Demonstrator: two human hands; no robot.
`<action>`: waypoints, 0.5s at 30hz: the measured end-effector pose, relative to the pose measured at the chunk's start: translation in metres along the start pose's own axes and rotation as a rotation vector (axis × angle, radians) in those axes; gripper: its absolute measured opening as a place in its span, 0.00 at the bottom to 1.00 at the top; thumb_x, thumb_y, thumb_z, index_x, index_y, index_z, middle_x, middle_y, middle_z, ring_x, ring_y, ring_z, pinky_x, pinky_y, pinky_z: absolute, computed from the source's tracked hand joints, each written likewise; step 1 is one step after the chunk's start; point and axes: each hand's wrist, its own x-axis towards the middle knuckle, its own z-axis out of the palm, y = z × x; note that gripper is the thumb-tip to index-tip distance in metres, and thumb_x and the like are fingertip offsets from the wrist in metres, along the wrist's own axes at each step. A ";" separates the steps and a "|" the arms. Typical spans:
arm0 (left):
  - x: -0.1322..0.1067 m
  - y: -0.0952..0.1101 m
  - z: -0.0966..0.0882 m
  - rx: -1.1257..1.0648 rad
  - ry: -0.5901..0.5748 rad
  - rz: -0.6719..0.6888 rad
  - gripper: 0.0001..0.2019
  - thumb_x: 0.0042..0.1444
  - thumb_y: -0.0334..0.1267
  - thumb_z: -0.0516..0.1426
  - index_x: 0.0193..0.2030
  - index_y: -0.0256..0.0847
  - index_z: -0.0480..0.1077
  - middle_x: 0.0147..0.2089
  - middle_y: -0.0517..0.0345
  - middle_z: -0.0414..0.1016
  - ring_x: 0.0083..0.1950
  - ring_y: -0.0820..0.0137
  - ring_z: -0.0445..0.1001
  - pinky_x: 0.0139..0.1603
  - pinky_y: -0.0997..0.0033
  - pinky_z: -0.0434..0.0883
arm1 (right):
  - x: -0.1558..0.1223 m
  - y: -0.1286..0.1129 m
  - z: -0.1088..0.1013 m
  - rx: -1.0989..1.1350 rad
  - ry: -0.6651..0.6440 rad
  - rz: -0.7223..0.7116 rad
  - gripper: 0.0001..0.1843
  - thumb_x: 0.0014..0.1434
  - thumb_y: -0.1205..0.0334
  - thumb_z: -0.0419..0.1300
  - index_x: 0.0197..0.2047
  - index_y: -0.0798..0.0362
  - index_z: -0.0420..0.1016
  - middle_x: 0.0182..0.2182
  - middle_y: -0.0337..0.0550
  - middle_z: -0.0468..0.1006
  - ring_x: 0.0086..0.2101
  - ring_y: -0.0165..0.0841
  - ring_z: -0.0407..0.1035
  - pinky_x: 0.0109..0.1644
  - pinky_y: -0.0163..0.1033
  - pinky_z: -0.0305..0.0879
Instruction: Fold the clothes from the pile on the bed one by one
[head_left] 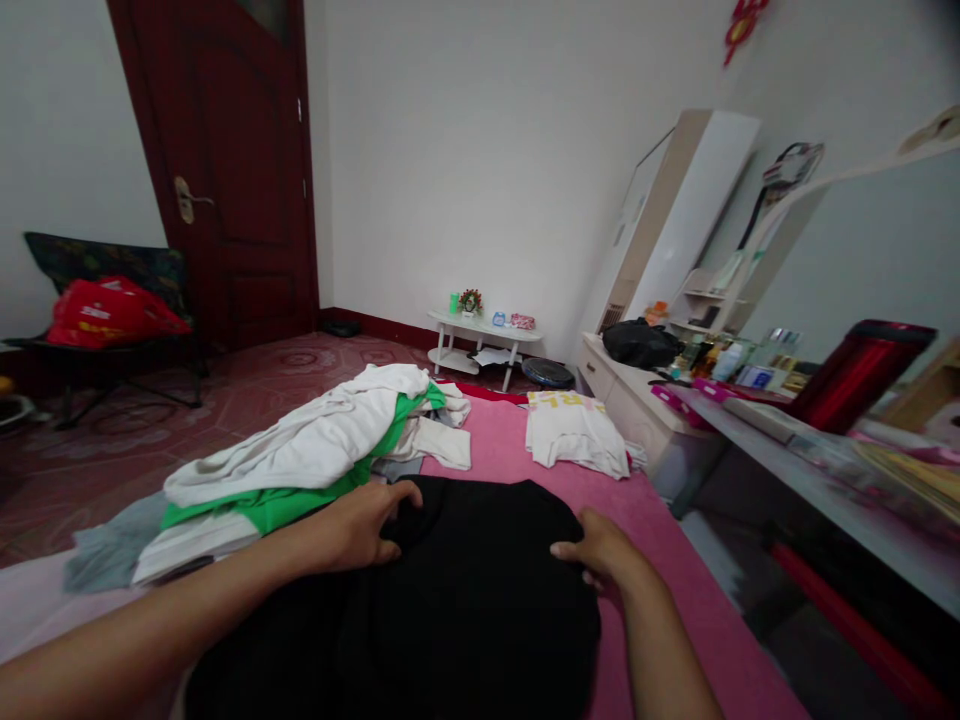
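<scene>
A black garment (480,580) is spread over the near part of the bed, its lower end running out of view. My left hand (367,525) grips it near its upper left, index finger and thumb curled on the cloth and the other fingers hidden. At its right edge, my right hand (600,550) pinches the cloth between thumb and fingers. Beyond my left forearm lies a loose pile with a white garment (300,440), a green garment (277,508) and a grey garment (120,545). A folded white shirt with yellow print (574,435) lies farther off on the right.
The pink bed cover (495,440) lies under the clothes. Close on the right stand a glass-topped table (825,510) with a red cylinder (862,375) and a dresser (630,385) bearing a black bag (641,343). A low white table (484,325) stands by the far wall.
</scene>
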 end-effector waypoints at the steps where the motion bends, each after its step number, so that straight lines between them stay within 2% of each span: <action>1: -0.006 0.006 -0.006 -0.007 -0.034 0.023 0.24 0.42 0.37 0.58 0.51 0.44 0.66 0.38 0.57 0.70 0.40 0.63 0.70 0.39 0.68 0.67 | -0.003 -0.005 -0.001 -0.010 -0.019 -0.008 0.13 0.46 0.66 0.61 0.37 0.55 0.67 0.11 0.28 0.62 0.11 0.26 0.58 0.15 0.29 0.49; 2: -0.012 0.013 -0.013 -0.018 -0.079 0.051 0.22 0.42 0.37 0.58 0.48 0.45 0.67 0.36 0.59 0.68 0.39 0.64 0.70 0.37 0.69 0.66 | -0.007 -0.010 -0.004 -0.018 -0.038 -0.028 0.07 0.45 0.70 0.59 0.31 0.55 0.67 0.10 0.28 0.60 0.11 0.25 0.56 0.15 0.28 0.47; 4: -0.023 0.026 -0.032 -0.081 -0.220 0.110 0.19 0.42 0.37 0.60 0.44 0.46 0.68 0.34 0.62 0.67 0.36 0.68 0.68 0.34 0.72 0.66 | -0.019 -0.023 -0.015 0.008 -0.100 -0.125 0.04 0.42 0.72 0.56 0.24 0.55 0.66 0.09 0.29 0.60 0.12 0.22 0.53 0.16 0.27 0.46; 7: -0.029 0.041 -0.060 -0.287 -0.500 0.124 0.18 0.43 0.40 0.61 0.44 0.47 0.66 0.34 0.65 0.65 0.27 0.74 0.65 0.23 0.76 0.64 | -0.037 -0.037 -0.035 0.171 -0.213 -0.277 0.01 0.45 0.67 0.54 0.25 0.54 0.66 0.13 0.32 0.68 0.12 0.21 0.54 0.16 0.27 0.47; 8: -0.028 0.043 -0.067 -0.353 -0.555 0.115 0.18 0.44 0.41 0.61 0.44 0.46 0.65 0.34 0.65 0.64 0.25 0.75 0.64 0.20 0.77 0.63 | -0.040 -0.039 -0.040 0.216 -0.219 -0.301 0.03 0.46 0.63 0.54 0.27 0.54 0.65 0.14 0.34 0.70 0.11 0.22 0.55 0.16 0.27 0.48; 9: -0.025 0.043 -0.072 -0.399 -0.575 0.110 0.18 0.45 0.41 0.60 0.45 0.46 0.65 0.33 0.65 0.63 0.24 0.76 0.63 0.19 0.78 0.63 | -0.040 -0.038 -0.043 0.234 -0.198 -0.294 0.06 0.49 0.60 0.54 0.28 0.54 0.65 0.15 0.36 0.71 0.12 0.22 0.57 0.16 0.27 0.49; 11: -0.017 0.041 -0.075 -0.408 -0.518 0.119 0.16 0.47 0.40 0.59 0.44 0.45 0.64 0.31 0.65 0.63 0.24 0.76 0.63 0.20 0.78 0.63 | -0.034 -0.030 -0.040 0.195 -0.096 -0.191 0.11 0.53 0.54 0.54 0.33 0.54 0.64 0.15 0.38 0.72 0.12 0.25 0.61 0.16 0.28 0.51; 13: -0.010 0.035 -0.071 -0.338 -0.420 0.124 0.14 0.47 0.38 0.58 0.42 0.43 0.65 0.29 0.65 0.64 0.26 0.74 0.65 0.22 0.78 0.64 | -0.021 -0.017 -0.029 0.124 -0.024 -0.047 0.16 0.54 0.51 0.56 0.40 0.54 0.63 0.15 0.36 0.71 0.13 0.29 0.64 0.15 0.29 0.53; 15: -0.008 0.030 -0.061 -0.241 -0.367 0.116 0.14 0.46 0.37 0.58 0.41 0.43 0.66 0.31 0.64 0.66 0.29 0.72 0.66 0.25 0.76 0.65 | -0.008 -0.005 -0.013 0.075 -0.026 0.045 0.20 0.52 0.51 0.60 0.44 0.53 0.61 0.17 0.33 0.70 0.13 0.30 0.64 0.14 0.30 0.54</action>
